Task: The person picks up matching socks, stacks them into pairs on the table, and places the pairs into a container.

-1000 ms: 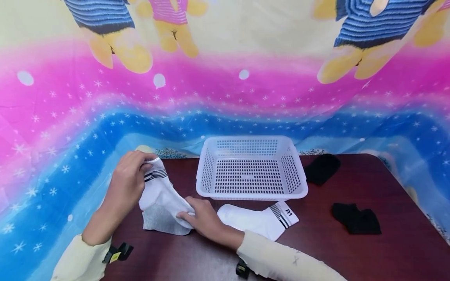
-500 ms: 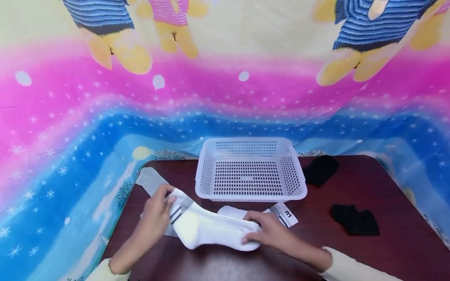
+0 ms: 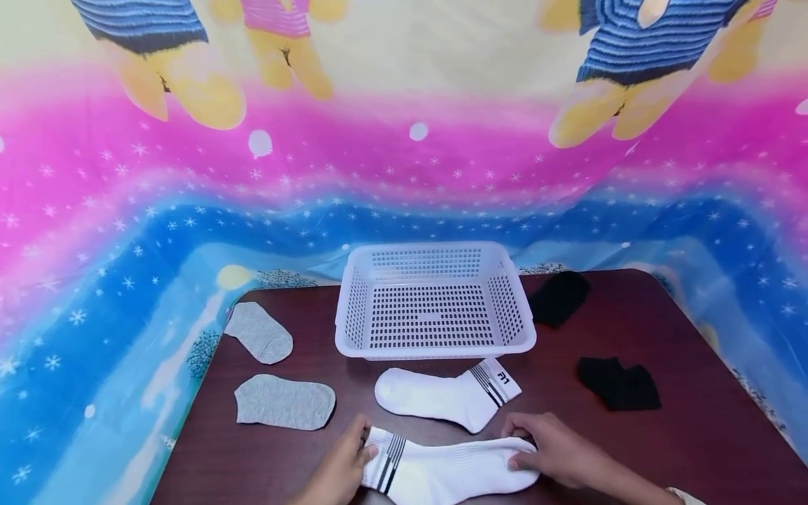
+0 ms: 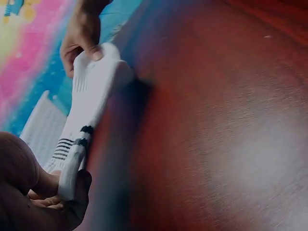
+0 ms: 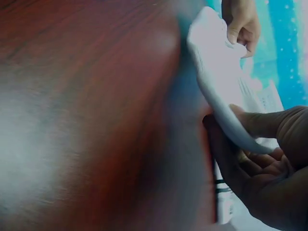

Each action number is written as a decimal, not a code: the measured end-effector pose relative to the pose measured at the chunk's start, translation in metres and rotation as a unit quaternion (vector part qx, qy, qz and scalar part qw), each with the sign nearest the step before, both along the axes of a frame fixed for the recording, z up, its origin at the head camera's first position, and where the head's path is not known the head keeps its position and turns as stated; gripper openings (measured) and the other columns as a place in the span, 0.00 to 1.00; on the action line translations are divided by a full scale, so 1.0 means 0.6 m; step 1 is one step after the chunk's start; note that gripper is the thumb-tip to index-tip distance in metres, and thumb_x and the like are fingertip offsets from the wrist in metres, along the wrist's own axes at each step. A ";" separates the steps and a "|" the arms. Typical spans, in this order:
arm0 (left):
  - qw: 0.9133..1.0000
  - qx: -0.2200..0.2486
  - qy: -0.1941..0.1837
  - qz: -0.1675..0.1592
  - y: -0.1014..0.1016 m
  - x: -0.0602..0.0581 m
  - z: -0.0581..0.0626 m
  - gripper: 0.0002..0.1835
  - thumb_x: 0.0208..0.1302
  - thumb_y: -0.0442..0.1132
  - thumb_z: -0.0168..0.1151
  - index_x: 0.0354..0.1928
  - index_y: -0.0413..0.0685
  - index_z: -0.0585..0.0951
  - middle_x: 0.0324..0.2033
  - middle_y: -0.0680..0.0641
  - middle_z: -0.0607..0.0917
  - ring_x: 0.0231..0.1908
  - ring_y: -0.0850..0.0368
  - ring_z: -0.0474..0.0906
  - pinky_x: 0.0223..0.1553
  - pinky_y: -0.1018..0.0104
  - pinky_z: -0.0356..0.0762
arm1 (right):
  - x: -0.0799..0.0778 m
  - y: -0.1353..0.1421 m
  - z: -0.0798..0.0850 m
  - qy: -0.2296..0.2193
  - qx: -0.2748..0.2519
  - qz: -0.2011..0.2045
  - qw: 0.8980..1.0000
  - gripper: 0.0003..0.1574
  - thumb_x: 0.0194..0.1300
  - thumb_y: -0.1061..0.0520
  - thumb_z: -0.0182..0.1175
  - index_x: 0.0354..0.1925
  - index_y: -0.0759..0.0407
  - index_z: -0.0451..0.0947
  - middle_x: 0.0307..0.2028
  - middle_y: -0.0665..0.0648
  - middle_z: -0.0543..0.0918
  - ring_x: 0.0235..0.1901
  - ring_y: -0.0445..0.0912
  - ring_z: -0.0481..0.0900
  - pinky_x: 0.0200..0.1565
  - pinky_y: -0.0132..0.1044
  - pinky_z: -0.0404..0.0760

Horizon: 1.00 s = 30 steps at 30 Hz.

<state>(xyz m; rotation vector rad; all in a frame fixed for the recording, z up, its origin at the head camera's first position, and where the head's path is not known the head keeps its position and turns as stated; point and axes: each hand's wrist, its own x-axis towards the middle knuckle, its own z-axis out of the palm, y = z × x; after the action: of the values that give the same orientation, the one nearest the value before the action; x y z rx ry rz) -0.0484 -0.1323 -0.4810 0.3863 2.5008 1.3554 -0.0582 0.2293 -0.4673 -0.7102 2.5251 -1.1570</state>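
Observation:
A white sock [image 3: 454,466] with black cuff stripes is stretched sideways between both hands near the table's front. My left hand [image 3: 341,459] pinches its striped cuff, and my right hand [image 3: 555,449] pinches the toe end. In the left wrist view the cuff sits between the left thumb and fingers. The right wrist view has the toe of the sock [image 5: 216,72] between the right thumb and fingers. Just behind it, a second white sock [image 3: 435,396] with matching stripes lies flat, its toe pointing left.
A white plastic basket [image 3: 435,351] stands at the back middle of the dark red table [image 3: 208,449]. Two grey socks, one farther back [image 3: 261,333] and one nearer [image 3: 287,403], lie at left. On the right are a black sock [image 3: 558,298] beside the basket and another black sock [image 3: 618,384].
Both hands have carried the white sock from the left, off the grey socks, to the front middle and lowered it. Both grey socks now show fully.

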 end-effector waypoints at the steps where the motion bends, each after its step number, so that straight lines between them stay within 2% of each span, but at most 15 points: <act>1: 1.000 -0.005 -0.001 -0.009 0.003 0.001 -0.004 0.08 0.65 0.32 0.56 0.43 0.43 0.68 0.36 0.50 0.80 0.35 0.66 0.73 0.36 0.69 0.73 | 0.001 0.002 -0.005 0.000 0.011 -0.002 1.000 0.15 0.48 0.50 0.72 0.32 0.44 0.76 0.26 0.37 0.79 0.29 0.29 0.72 0.31 0.27 0.71; 3: 0.999 -0.027 0.013 -0.017 0.009 0.001 -0.011 0.09 0.65 0.32 0.56 0.44 0.44 0.69 0.35 0.51 0.80 0.36 0.64 0.75 0.36 0.67 0.74 | 0.003 0.004 -0.014 0.000 0.036 -0.013 0.999 0.16 0.47 0.49 0.73 0.32 0.44 0.75 0.25 0.36 0.78 0.28 0.29 0.71 0.31 0.27 0.71; 6: 0.994 -0.089 0.064 -0.021 0.019 -0.001 -0.015 0.12 0.63 0.32 0.59 0.47 0.45 0.71 0.38 0.51 0.81 0.40 0.60 0.78 0.39 0.62 0.77 | 0.007 0.002 -0.024 0.031 0.088 -0.031 0.995 0.19 0.45 0.47 0.74 0.32 0.45 0.74 0.24 0.36 0.76 0.26 0.29 0.69 0.29 0.28 0.70; 8: 0.985 -0.139 0.099 -0.021 0.025 0.000 -0.013 0.15 0.60 0.32 0.62 0.48 0.43 0.72 0.41 0.47 0.80 0.43 0.54 0.79 0.42 0.58 0.78 | 0.011 -0.001 -0.027 0.068 0.132 -0.044 0.988 0.21 0.44 0.45 0.74 0.34 0.46 0.74 0.26 0.37 0.76 0.27 0.30 0.70 0.29 0.30 0.72; 9: 0.977 -0.171 0.128 -0.021 0.028 0.001 -0.012 0.17 0.58 0.32 0.64 0.49 0.41 0.72 0.42 0.45 0.78 0.44 0.52 0.78 0.43 0.56 0.78 | 0.014 -0.003 -0.027 0.096 0.156 -0.049 0.982 0.23 0.43 0.45 0.75 0.35 0.46 0.74 0.28 0.37 0.75 0.29 0.30 0.70 0.31 0.30 0.73; 12: 0.934 -0.262 0.239 -0.029 0.035 0.006 -0.008 0.21 0.50 0.34 0.68 0.48 0.40 0.75 0.43 0.43 0.75 0.45 0.49 0.74 0.44 0.56 0.77 | 0.022 -0.010 -0.023 0.203 0.196 -0.043 0.959 0.27 0.43 0.45 0.75 0.41 0.46 0.76 0.38 0.39 0.76 0.39 0.33 0.72 0.39 0.33 0.76; 14: 0.902 -0.281 0.323 -0.055 0.042 0.010 -0.007 0.27 0.41 0.35 0.71 0.48 0.41 0.76 0.44 0.42 0.74 0.46 0.49 0.72 0.45 0.57 0.76 | 0.027 -0.017 -0.018 0.274 0.188 -0.016 0.943 0.28 0.45 0.45 0.75 0.45 0.46 0.77 0.45 0.43 0.76 0.47 0.35 0.73 0.48 0.33 0.75; 15: 0.882 -0.280 0.371 -0.075 0.046 0.012 -0.008 0.29 0.36 0.36 0.72 0.48 0.42 0.77 0.43 0.44 0.74 0.45 0.51 0.71 0.43 0.59 0.76 | 0.029 -0.020 -0.015 0.307 0.181 0.010 0.934 0.28 0.48 0.45 0.73 0.48 0.47 0.77 0.48 0.44 0.76 0.50 0.37 0.72 0.50 0.33 0.74; 16: 0.869 -0.270 0.402 -0.104 0.051 0.013 -0.009 0.30 0.37 0.36 0.73 0.49 0.44 0.77 0.44 0.45 0.75 0.46 0.52 0.72 0.44 0.60 0.76 | 0.031 -0.025 -0.014 0.335 0.171 0.037 0.926 0.30 0.49 0.46 0.73 0.51 0.48 0.77 0.51 0.46 0.76 0.52 0.38 0.72 0.51 0.33 0.73; 19: 0.834 -0.250 0.450 -0.199 0.062 0.016 -0.015 0.35 0.43 0.49 0.74 0.56 0.46 0.76 0.52 0.44 0.77 0.53 0.53 0.75 0.50 0.62 0.76 | 0.039 -0.040 -0.018 0.392 0.155 0.115 0.899 0.32 0.56 0.44 0.68 0.58 0.51 0.75 0.59 0.51 0.76 0.56 0.42 0.74 0.55 0.32 0.72; 21: 0.821 -0.263 0.444 -0.245 0.066 0.018 -0.020 0.33 0.54 0.56 0.67 0.60 0.50 0.75 0.57 0.45 0.76 0.58 0.53 0.74 0.54 0.62 0.75 | 0.045 -0.047 -0.030 0.414 0.163 0.142 0.884 0.35 0.59 0.40 0.65 0.61 0.53 0.74 0.61 0.54 0.75 0.59 0.45 0.74 0.60 0.30 0.68; 24: 0.818 -0.285 0.408 -0.289 0.063 0.024 -0.031 0.29 0.63 0.58 0.58 0.64 0.56 0.74 0.64 0.45 0.73 0.64 0.51 0.69 0.59 0.59 0.73 | 0.054 -0.047 -0.058 0.433 0.206 0.156 0.864 0.40 0.65 0.34 0.55 0.66 0.56 0.68 0.65 0.56 0.72 0.69 0.46 0.63 0.72 0.31 0.47; 27: 0.831 -0.276 0.371 -0.309 0.057 0.026 -0.043 0.26 0.66 0.49 0.58 0.66 0.59 0.72 0.68 0.45 0.69 0.67 0.50 0.66 0.61 0.55 0.71 | 0.062 -0.038 -0.086 0.445 0.256 0.158 0.844 0.47 0.66 0.27 0.45 0.69 0.57 0.63 0.67 0.56 0.69 0.74 0.46 0.50 0.73 0.37 0.27; 28: 0.835 -0.272 0.363 -0.311 0.054 0.027 -0.047 0.27 0.66 0.49 0.57 0.67 0.59 0.71 0.69 0.45 0.68 0.68 0.50 0.65 0.62 0.55 0.71 | 0.064 -0.034 -0.092 0.447 0.271 0.160 0.838 0.49 0.65 0.25 0.42 0.70 0.56 0.61 0.68 0.56 0.67 0.75 0.46 0.46 0.73 0.39 0.25; 30: 0.836 -0.267 0.368 -0.309 0.049 0.026 -0.055 0.26 0.68 0.50 0.54 0.68 0.59 0.69 0.69 0.46 0.66 0.68 0.50 0.64 0.62 0.54 0.70 | 0.068 -0.026 -0.102 0.443 0.287 0.161 0.834 0.52 0.63 0.22 0.40 0.72 0.54 0.57 0.70 0.56 0.63 0.75 0.47 0.43 0.72 0.42 0.22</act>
<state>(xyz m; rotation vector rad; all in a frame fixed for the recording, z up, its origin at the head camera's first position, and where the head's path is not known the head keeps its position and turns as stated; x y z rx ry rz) -0.0328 -0.1031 -0.5142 1.6394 2.7278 0.2225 -0.0176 0.2136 -0.5287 -1.6652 2.9797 0.1635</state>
